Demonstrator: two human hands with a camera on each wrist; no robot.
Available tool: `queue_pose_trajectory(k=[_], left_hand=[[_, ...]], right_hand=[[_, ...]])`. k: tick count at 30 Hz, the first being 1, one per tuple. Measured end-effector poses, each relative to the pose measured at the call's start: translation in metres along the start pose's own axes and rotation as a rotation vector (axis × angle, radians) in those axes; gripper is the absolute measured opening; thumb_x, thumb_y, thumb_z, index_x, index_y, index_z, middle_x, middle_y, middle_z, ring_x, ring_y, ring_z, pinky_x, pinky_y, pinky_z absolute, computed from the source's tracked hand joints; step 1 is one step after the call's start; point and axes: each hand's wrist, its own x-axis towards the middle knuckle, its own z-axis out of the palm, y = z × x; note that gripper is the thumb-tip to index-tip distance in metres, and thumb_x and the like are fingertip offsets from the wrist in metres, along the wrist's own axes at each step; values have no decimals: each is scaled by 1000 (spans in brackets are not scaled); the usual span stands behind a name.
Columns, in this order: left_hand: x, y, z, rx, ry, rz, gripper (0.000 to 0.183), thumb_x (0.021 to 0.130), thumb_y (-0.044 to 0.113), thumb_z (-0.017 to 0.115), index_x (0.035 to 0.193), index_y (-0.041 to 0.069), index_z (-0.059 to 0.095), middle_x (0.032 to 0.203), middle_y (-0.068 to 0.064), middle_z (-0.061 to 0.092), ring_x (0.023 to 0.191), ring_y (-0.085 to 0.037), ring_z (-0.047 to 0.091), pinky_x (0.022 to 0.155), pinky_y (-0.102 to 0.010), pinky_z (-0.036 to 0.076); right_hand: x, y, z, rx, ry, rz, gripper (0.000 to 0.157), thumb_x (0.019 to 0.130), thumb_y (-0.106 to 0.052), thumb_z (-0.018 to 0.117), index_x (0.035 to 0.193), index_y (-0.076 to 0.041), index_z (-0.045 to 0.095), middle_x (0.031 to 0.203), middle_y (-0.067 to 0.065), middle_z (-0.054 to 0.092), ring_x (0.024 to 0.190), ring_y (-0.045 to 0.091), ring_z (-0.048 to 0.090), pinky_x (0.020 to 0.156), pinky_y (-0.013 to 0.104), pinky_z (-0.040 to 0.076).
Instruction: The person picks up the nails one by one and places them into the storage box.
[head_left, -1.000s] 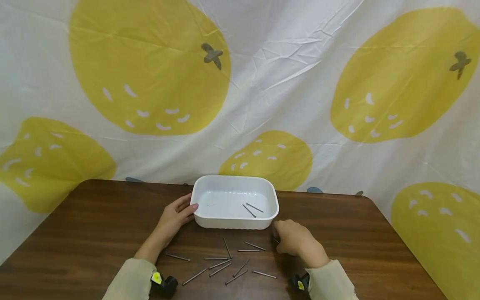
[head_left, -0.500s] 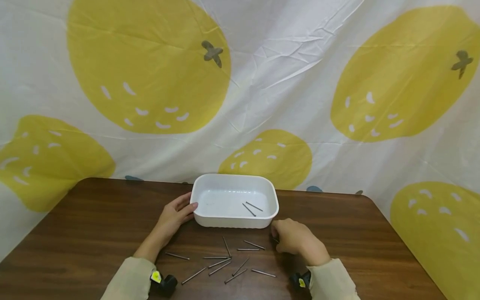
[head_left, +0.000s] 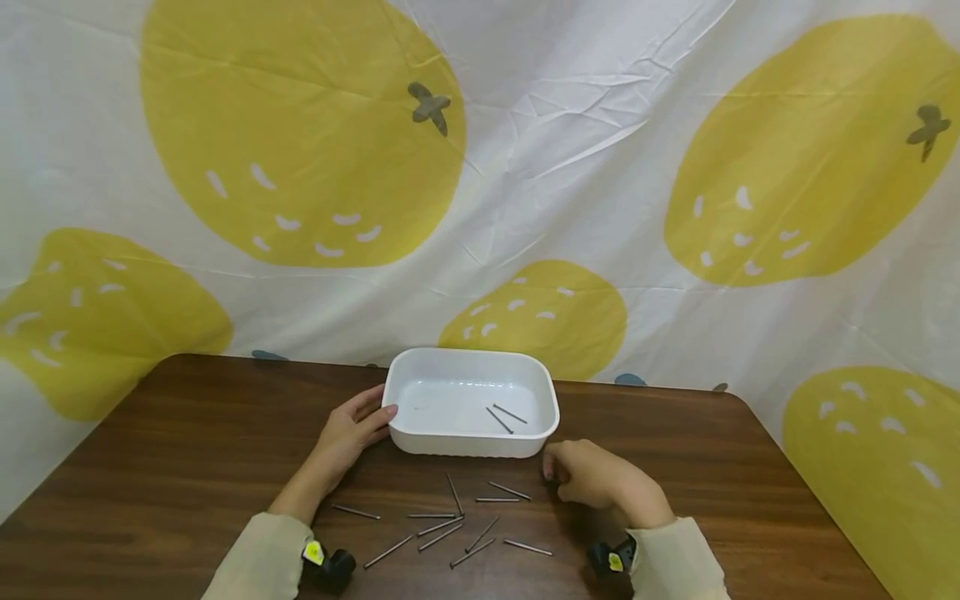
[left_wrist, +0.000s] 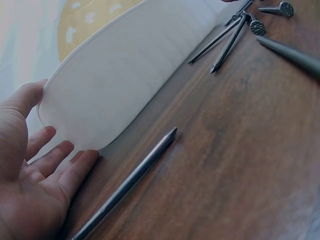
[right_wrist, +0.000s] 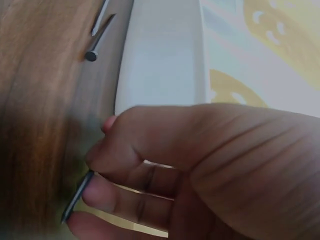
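Note:
A white rectangular dish (head_left: 474,443) stands near the table's back edge, with two nails (head_left: 501,417) in its right half. My left hand (head_left: 351,433) holds its left end. The thumb laps the rim while the other fingertips meet the outer wall, as the left wrist view shows. Off the dish's front right corner, my right hand (head_left: 596,477) is low over the table. In the right wrist view a dark nail (right_wrist: 77,197) is pinched at its fingertips, its upper end hidden by the thumb. Several nails (head_left: 441,527) lie scattered before the dish.
One nail (head_left: 356,512) lies apart, close to the left forearm. Another nail (head_left: 528,548) is at the right of the scatter. The brown wooden table (head_left: 720,467) ends at a white cloth (head_left: 570,192) printed with yellow fruit.
My right wrist and forearm have shifted slightly right, and the hand has turned a little with its fingertips beside the dish's corner. The left hand, dish and scattered nails stay put.

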Motion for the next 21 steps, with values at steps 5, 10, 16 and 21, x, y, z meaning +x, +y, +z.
queue_pose_trajectory(k=[5,10,16,21], left_hand=[[0,0,0,-1,-1,0,63,102,27,62,154,2,37,158,-24,41,137,-31,52,108,-38,54],[0,1,0,-2,-2,2,63,102,27,62,154,2,37,158,-24,41,137,-32,52,108,-38,54],[0,1,0,-2,-3,6,63,102,27,62,154,2,38,157,-24,42,136,-30,53,107,-36,55],[0,0,0,-6,-4,10,61,102,26,62,154,2,39,157,-24,43,134,-28,54,106,-35,56]], right_hand=[[-2,-1,-4,61,-49,-16,25,77,9,66,92,-11,63,79,3,61,69,10,52,60,23,45],[-3,-3,-8,114,-70,-12,25,77,9,65,93,-10,63,78,4,61,64,10,53,57,22,46],[-4,-6,-13,172,-111,-36,23,78,8,65,93,-10,63,78,-1,59,66,8,52,57,20,46],[-5,-7,-15,206,-121,-63,22,77,8,63,94,-7,63,79,-1,61,66,8,54,56,20,49]])
